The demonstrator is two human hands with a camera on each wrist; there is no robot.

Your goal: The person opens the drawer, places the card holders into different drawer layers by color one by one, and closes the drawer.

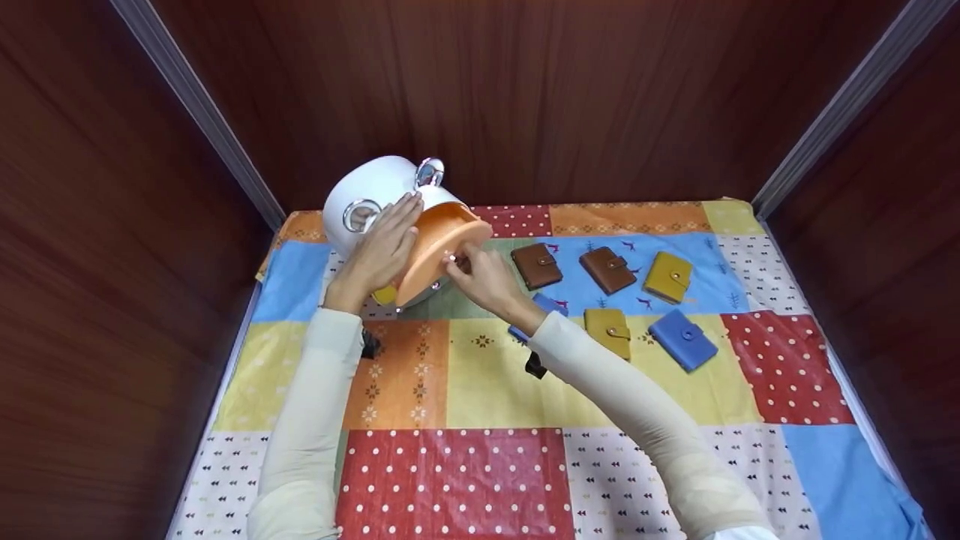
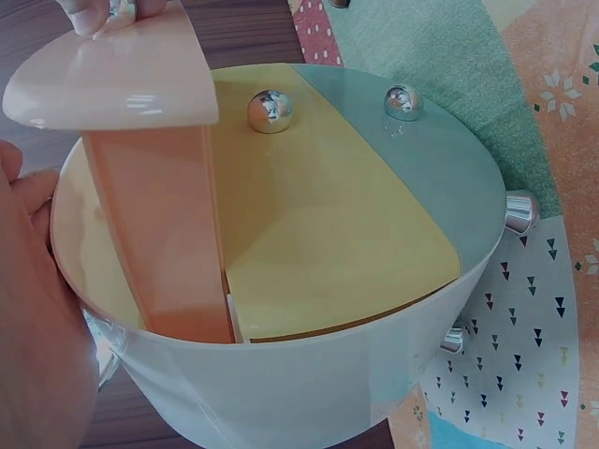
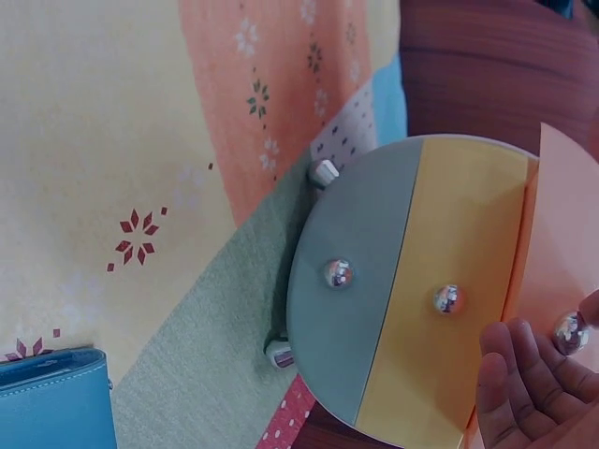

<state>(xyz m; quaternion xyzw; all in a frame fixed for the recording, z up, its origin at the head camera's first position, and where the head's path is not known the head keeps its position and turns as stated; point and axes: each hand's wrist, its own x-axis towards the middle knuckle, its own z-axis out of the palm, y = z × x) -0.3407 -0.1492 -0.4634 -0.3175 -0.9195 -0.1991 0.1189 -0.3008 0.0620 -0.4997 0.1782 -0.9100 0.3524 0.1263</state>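
A white rounded drawer box point(image 1: 379, 174) with chrome feet lies tilted at the back left. Its orange drawer point(image 2: 159, 224) stands pulled partway out. The yellow drawer front point(image 2: 328, 206) and green drawer front point(image 2: 421, 154) sit flush beside it, each with a round chrome knob. My left hand point(image 1: 381, 251) rests with extended fingers on the box's side, next to the orange drawer. The thumb and fingers of my right hand point(image 1: 489, 279) pinch the orange drawer's chrome knob point(image 3: 570, 333). The drawer's inside is mostly hidden.
Right of the box lie two brown wallets point(image 1: 537, 266), two mustard wallets point(image 1: 667, 276) and two blue wallets point(image 1: 682, 340), one partly behind my right wrist. A patchwork cloth point(image 1: 450, 480) covers the table. Dark wooden panels point(image 1: 525, 97) enclose the back and sides.
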